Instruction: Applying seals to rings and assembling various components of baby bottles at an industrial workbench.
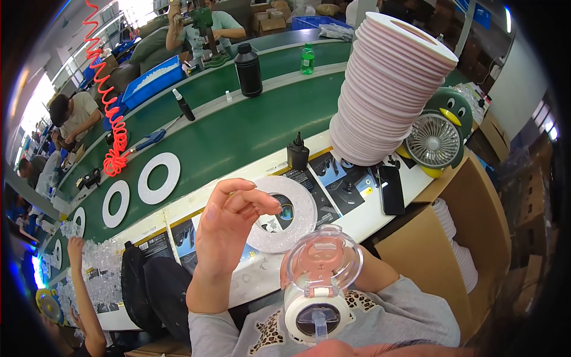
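A white drinking bottle (pixel 291 312) with a flipped-up clear and pink lid (pixel 324 262) is raised close to me, its clear straw (pixel 321 324) pointing at the bottom edge. My right forearm (pixel 375 271) reaches behind it and holds it up; the fingers are hidden by the lid. My left hand (pixel 229 220) is lifted over the table edge, fingers loosely bent and apart, with nothing in them. Beyond it lies a white speckled flat ring (pixel 306 208) on the printed sheets covering the worktop.
A tall leaning stack of white rings (pixel 386 89) stands at right, beside a penguin-shaped fan (pixel 434 140) and a phone (pixel 391 189). A small black bottle (pixel 298 153) stands nearby. More rings (pixel 159 178) lie on the green conveyor (pixel 238 131). An open carton (pixel 416 256) is at right.
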Demonstrator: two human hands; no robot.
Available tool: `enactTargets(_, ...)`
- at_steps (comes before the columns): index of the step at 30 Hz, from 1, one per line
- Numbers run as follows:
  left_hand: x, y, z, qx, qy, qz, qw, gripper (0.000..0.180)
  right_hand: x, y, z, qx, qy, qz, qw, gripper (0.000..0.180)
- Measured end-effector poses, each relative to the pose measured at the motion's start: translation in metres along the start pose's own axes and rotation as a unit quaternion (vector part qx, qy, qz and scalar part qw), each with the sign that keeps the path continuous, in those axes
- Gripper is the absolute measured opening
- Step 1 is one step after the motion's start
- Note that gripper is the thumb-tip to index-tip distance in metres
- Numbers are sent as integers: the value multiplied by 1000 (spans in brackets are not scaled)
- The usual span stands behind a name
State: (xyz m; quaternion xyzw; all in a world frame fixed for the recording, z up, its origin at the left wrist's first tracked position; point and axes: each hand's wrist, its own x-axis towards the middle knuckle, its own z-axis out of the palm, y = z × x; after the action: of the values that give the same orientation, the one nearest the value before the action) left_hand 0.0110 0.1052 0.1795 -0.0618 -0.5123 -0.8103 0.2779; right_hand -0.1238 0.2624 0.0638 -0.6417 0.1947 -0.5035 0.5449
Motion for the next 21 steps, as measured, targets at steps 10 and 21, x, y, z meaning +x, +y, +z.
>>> enactTargets(10,0,-3,-5,-11,-22,-13,1000,52,-3,11,-1,18,4,-15,1000,89)
enactTargets(21,-1,-5,-6,-13,-19,-18,1000,52,-4,14,1,14,11,-12,1000,85)
